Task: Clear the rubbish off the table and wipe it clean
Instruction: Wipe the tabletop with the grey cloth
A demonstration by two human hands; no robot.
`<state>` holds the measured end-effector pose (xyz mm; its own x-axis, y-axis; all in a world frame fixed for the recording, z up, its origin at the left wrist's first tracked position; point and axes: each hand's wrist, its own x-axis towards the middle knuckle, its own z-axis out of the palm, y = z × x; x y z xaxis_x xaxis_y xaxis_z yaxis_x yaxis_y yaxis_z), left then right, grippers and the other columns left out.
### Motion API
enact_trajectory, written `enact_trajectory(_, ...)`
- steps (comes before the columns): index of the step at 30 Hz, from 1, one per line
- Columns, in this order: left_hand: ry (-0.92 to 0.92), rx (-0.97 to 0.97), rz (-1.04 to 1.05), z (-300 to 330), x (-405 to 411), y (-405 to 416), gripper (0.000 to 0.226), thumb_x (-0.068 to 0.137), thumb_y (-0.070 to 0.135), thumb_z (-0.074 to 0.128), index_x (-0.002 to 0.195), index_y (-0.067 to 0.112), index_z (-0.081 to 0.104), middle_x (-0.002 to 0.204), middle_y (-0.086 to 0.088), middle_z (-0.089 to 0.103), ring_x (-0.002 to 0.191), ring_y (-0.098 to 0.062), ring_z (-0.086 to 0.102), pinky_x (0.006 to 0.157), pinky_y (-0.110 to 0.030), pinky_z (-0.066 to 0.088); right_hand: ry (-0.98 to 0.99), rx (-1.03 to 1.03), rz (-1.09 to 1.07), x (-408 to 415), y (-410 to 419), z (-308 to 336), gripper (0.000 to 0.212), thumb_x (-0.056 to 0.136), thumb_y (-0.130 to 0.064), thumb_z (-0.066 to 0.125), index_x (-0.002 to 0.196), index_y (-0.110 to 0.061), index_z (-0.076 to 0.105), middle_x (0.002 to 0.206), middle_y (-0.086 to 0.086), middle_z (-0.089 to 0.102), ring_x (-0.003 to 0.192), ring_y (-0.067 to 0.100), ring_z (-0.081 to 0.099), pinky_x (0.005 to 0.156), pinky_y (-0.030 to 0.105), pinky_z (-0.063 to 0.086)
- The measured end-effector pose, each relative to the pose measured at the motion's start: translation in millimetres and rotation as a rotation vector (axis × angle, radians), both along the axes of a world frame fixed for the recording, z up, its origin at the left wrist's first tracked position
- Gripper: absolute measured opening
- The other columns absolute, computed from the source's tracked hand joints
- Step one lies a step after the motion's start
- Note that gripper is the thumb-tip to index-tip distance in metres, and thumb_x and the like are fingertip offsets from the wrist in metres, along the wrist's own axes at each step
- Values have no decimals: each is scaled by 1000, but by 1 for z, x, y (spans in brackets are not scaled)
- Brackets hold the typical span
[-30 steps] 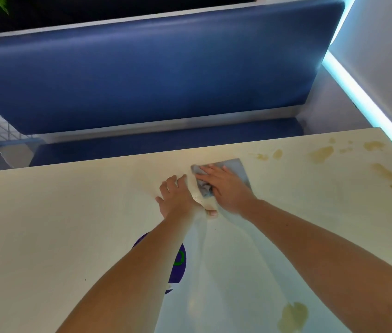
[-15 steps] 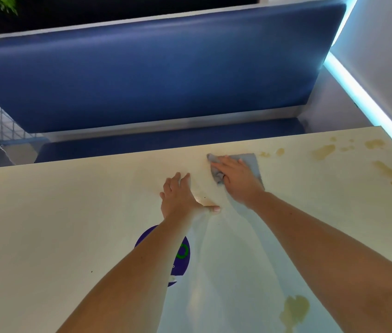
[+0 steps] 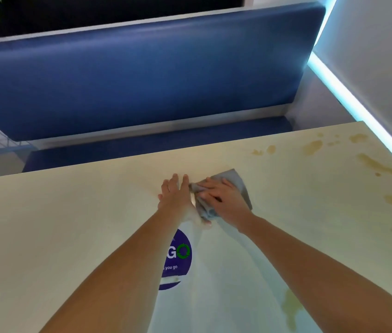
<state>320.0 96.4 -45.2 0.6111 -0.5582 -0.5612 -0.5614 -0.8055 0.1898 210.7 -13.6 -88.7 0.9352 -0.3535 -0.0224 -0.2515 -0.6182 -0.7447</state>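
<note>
A cream table (image 3: pixel 70 224) fills the lower view. My right hand (image 3: pixel 226 200) presses a grey cloth (image 3: pixel 237 180) flat against the tabletop near the middle, fingers spread and pointing left. My left hand (image 3: pixel 178 198) lies flat on the table just left of the cloth, its thumb side touching the cloth's bunched edge. Brown spill stains (image 3: pixel 312 146) dot the far right part of the table, and another stain (image 3: pixel 291 306) lies near my right forearm.
A round purple sticker (image 3: pixel 178 258) with white and green lettering sits on the table under my left forearm. A blue padded bench (image 3: pixel 142 75) runs behind the far table edge. A lit strip (image 3: pixel 348 102) lines the wall on the right.
My right hand slid the cloth away to the right and has now brought it back left and nearer, against my left hand. My left hand stayed flat in nearly the same spot.
</note>
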Motion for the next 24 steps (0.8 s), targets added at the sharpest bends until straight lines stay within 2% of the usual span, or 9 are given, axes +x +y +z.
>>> enact_trajectory(1, 19, 2, -6, 1, 1, -1, 148, 52, 62, 87, 153, 27, -16, 160, -1, -22, 147, -30, -21, 118, -52, 9, 30, -114, 107, -5, -4, -4, 33, 100, -18, 46, 125, -30, 65, 141, -25, 43, 135, -10, 22, 119, 27, 1)
enact_trajectory(3, 32, 11, -8, 3, 1, -2, 150, 52, 61, 87, 153, 26, -17, 160, -1, -23, 146, -30, -21, 118, -51, 7, 100, -268, 156, -11, -26, -5, 47, 100, -17, 43, 142, -36, 45, 152, -26, 22, 143, -4, 10, 120, 32, -2)
enact_trajectory(6, -11, 9, 28, -2, 0, -5, 146, 52, 73, 79, 153, 26, -16, 160, -1, -19, 147, -31, -17, 119, -52, 10, 301, -446, -72, -3, -50, -6, 54, 104, -20, 28, 155, -32, 15, 163, -13, 4, 150, 9, -2, 121, 38, -2)
enact_trajectory(8, -48, -2, 70, -5, -1, -10, 139, 56, 79, 72, 153, 27, -12, 160, -3, -14, 147, -34, -13, 118, -54, 13, 368, -485, -194, 7, -41, -6, 55, 105, -34, 21, 156, -30, 3, 163, -9, -5, 150, 13, -7, 120, 40, -5)
enact_trajectory(12, -82, 80, 78, -3, -3, -26, 135, 62, 73, 74, 152, 28, -15, 156, -9, -3, 144, -37, 0, 113, -57, 21, 292, -495, 24, 7, -20, -7, 67, 95, -61, 12, 155, -35, 2, 163, -13, -4, 149, 10, -11, 122, 43, -5)
enact_trajectory(14, -74, 134, 88, 2, -3, -34, 136, 63, 69, 76, 152, 26, -17, 153, -12, 0, 143, -40, 3, 111, -60, 24, 262, -467, 19, 8, -35, -6, 58, 100, -53, 20, 155, -38, 7, 162, -16, 3, 149, 8, -5, 121, 40, -5)
enact_trajectory(19, -120, 236, 89, 6, -5, -49, 137, 65, 64, 78, 153, 14, -15, 154, -18, 2, 145, -39, 4, 114, -55, 21, 349, -414, -354, 29, -51, -9, 51, 106, -35, 16, 156, -29, 7, 163, -9, 6, 150, 12, -2, 120, 37, -6)
enact_trajectory(22, -179, 241, -43, 6, -3, -50, 133, 70, 65, 74, 152, 5, -10, 158, -14, -3, 146, -36, 0, 116, -54, 19, 264, -354, -132, 19, -32, -8, 50, 106, -36, 24, 155, -32, 16, 162, -13, 10, 149, 8, 1, 118, 34, -8)
enact_trajectory(24, -192, 188, -104, 4, -2, -53, 130, 70, 62, 76, 154, 10, -9, 159, -12, -8, 147, -36, -2, 116, -56, 16, 208, -310, -54, -5, -36, -7, 49, 105, -36, 29, 153, -36, 21, 160, -18, 13, 148, 4, 1, 118, 31, -8)
